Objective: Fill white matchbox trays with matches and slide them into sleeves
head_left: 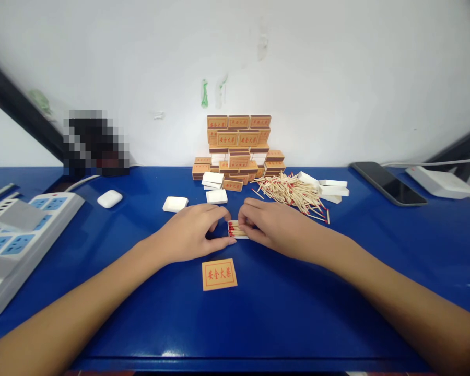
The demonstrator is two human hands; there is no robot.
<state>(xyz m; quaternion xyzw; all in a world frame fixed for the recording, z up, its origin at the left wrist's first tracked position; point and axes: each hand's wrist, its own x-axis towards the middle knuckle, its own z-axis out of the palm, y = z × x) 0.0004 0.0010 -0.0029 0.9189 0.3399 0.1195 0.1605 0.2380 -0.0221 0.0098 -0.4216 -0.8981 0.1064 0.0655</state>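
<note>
A small white matchbox tray (238, 237) lies on the blue table between my hands, with red-tipped matches (234, 228) lying lengthwise in it. My left hand (196, 230) grips the tray's left end, thumb at the near corner and index finger at the far one. Over the right part of the tray, my right hand (268, 224) has its thumb and fingers drawn together on the matches; its fingertips partly hide them. Nearer to me a yellow matchbox sleeve (219, 274) with red lettering lies flat.
Stacked matchboxes (238, 138) stand against the wall. Right of them lies a heap of loose matches (292, 193) beside white trays (332, 188). More white trays (175, 204) lie left. A phone (387, 183), a white earphone case (109, 198) and a power strip (58, 224) flank the work area.
</note>
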